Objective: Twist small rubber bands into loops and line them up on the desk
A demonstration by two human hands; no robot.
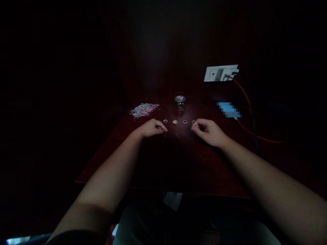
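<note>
My left hand [152, 128] is by the blue hair tie [165, 121], its fingers bent down and closed. Under its fingertips lies a small thin dark piece [165, 134], too dim to name. A similar thin piece [177, 135] lies to its right. My right hand [209, 132] rests at the row's right end, fingers curled in and thumb against them; whatever they hold is hidden. It partly covers the green hair tie [193, 121]. Between my hands are yellow hair ties [175, 122] in a small heap and a pink hair tie [185, 122].
A pile of mixed hair ties [144, 110] lies at the back left of the dark red table [163, 163]. Behind the row stands a clear lidded jar [180, 103]. A blurred blue device [229, 109] with a red cable [245, 128] lies right, below a wall socket [212, 74].
</note>
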